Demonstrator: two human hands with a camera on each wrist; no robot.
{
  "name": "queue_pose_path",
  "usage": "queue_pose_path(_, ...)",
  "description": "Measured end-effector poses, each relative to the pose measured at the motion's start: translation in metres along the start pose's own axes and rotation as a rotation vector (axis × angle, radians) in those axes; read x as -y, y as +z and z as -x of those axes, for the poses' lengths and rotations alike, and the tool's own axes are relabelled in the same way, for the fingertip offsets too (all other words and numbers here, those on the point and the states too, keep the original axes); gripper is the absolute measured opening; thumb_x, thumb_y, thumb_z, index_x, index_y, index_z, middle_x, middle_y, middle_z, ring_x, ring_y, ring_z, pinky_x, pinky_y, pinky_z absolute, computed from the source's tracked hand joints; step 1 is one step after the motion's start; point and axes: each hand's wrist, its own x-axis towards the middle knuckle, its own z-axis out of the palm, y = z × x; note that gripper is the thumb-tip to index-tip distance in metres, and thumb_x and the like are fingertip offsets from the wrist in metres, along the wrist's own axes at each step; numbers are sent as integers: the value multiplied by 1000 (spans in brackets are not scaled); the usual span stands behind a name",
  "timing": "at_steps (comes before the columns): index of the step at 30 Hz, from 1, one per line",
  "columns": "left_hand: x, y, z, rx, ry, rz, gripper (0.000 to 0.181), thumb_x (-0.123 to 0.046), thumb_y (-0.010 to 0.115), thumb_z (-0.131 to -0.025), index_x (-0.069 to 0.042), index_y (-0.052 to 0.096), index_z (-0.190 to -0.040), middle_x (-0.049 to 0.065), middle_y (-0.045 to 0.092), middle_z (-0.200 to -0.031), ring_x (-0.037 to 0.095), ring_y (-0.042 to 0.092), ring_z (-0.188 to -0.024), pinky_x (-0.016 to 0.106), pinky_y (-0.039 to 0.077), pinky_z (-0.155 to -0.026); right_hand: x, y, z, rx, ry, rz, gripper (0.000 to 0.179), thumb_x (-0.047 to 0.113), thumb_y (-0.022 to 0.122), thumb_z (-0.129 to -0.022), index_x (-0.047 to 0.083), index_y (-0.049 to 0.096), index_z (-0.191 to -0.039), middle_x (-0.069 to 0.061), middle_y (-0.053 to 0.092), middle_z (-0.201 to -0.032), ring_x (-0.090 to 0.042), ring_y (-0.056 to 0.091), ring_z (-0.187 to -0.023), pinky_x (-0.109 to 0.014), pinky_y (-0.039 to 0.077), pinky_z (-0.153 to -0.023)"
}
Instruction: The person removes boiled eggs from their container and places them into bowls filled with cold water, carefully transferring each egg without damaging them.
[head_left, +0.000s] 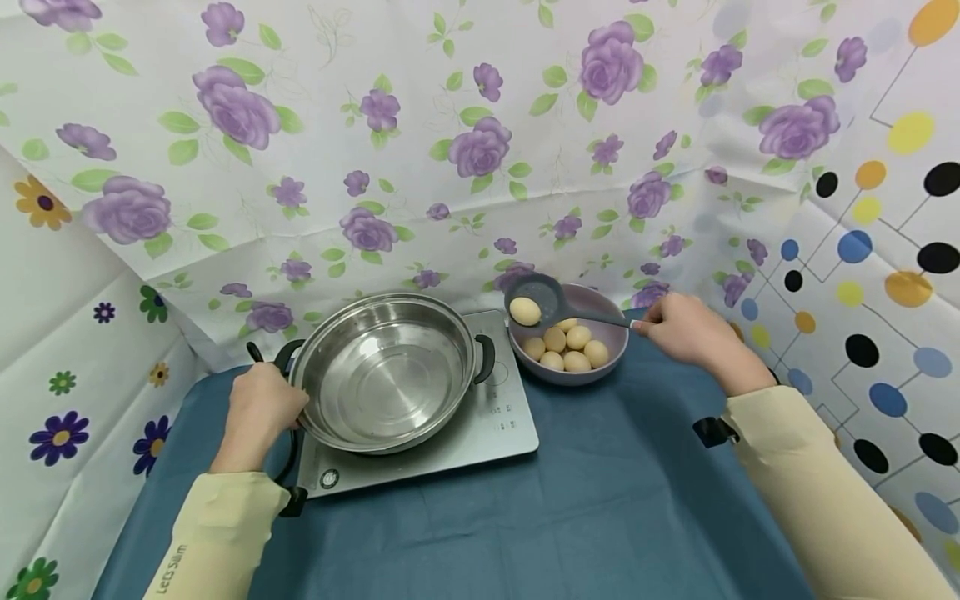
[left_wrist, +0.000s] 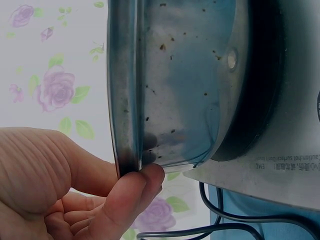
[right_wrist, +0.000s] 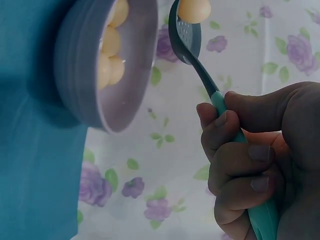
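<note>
A wide steel pot (head_left: 382, 375) with black side handles stands on a flat silver cooktop (head_left: 480, 437); nothing but bare metal shows inside it. At its left side my left hand (head_left: 258, 408) pinches the rim between thumb and fingers, close to the left handle. My right hand (head_left: 690, 333) grips the teal handle (right_wrist: 263, 220) of a dark grey slotted spoon (head_left: 551, 310). One light brown egg (head_left: 525, 312) lies in the spoon's head, held over the far left edge of a mauve bowl (head_left: 573, 377). Several more eggs (head_left: 577, 337) sit in that bowl.
Black cord (left_wrist: 235, 219) runs beside the cooktop's left edge. A blue cloth (head_left: 465, 533) covers the table. Flowered sheeting (head_left: 420, 167) hangs behind, and a dotted sheet (head_left: 885, 333) stands close to the right arm.
</note>
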Motion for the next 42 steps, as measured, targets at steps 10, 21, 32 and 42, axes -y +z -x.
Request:
queue_pose_path(10, -1, 0, 0, -1, -10, -9, 23, -8, 52, -79, 4, 68, -68, 8, 62, -49, 23, 59, -46, 34, 43, -43, -11, 9, 2, -34, 62, 116, 45, 44, 47, -94, 19, 45, -57, 3, 32, -49, -14, 34, -42, -26, 28, -39)
queue_pose_path(21, -2, 0, 0, -7, -12, -6, 23, -9, 53, -79, 5, 68, -70, 8, 62, -49, 22, 59, -45, 34, 44, -43, -8, 23, -1, -115, 52, 221, 44, 34, 48, -95, 18, 45, -55, 2, 35, -47, -16, 37, -41, -28, 27, -38)
queue_pose_path(32, -1, 0, 1, -7, -10, 3, 22, -9, 52, -79, 5, 67, -70, 9, 62, -50, 22, 58, -45, 34, 44, -42, -6, 33, -3, -236, 21, 293, 47, 32, 51, -94, 19, 38, -51, 3, 28, -46, -17, 38, -39, -28, 27, -36)
queue_pose_path(42, 0, 1, 0, -11, -8, -10, 23, -10, 53, -79, 5, 67, -72, 8, 62, -49, 21, 58, -45, 34, 43, -43, -1, 38, -1, -323, 36, 347, 43, 29, 50, -94, 12, 46, -55, -4, 40, -48, -22, 43, -40, -33, 30, -35)
